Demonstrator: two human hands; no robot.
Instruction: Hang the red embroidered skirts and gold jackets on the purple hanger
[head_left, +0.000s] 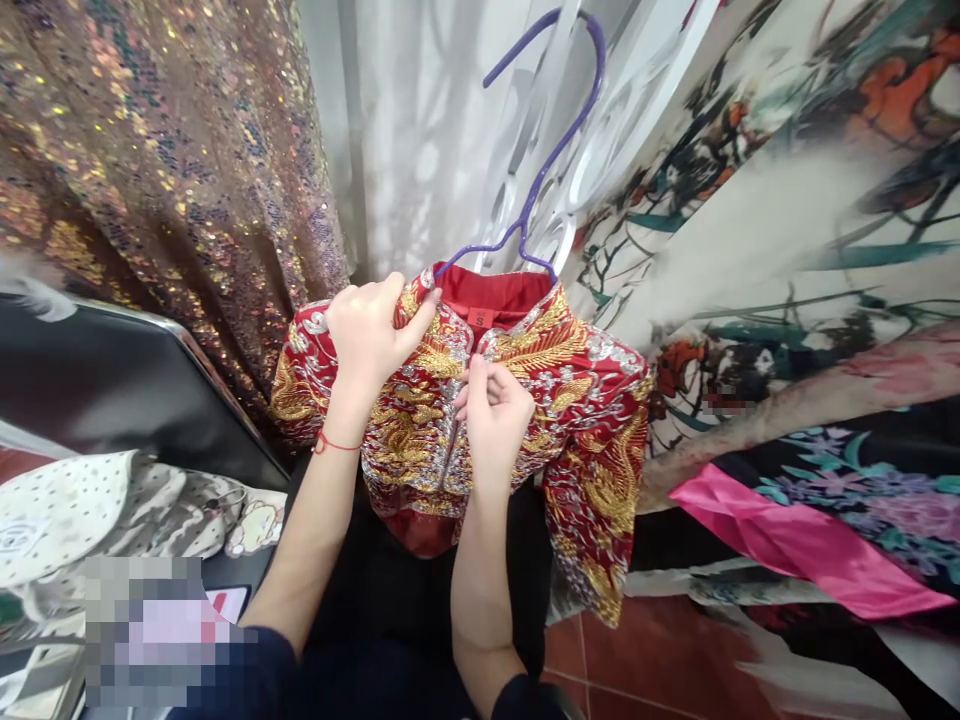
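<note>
A red jacket (409,420) with gold and silver embroidery hangs in front of me on a purple wire hanger (531,205). Its stand-up collar shows a red lining and a small red label (480,318). My left hand (371,325) is closed on the jacket's left shoulder beside the collar, thumb on the embroidery. At the front opening just below the collar, the fingers of my right hand (495,400) are pinched together at the jacket's edge. What lies between those fingertips is mostly hidden, apart from the cloth they touch.
Sequinned fabric (172,180) hangs at the left, above a black chair back (127,380). A dotted cap (64,510) lies on the left. Patterned cloth (750,250) and a pink satin band (795,540) hang at the right. White openwork (630,120) stands behind the hanger.
</note>
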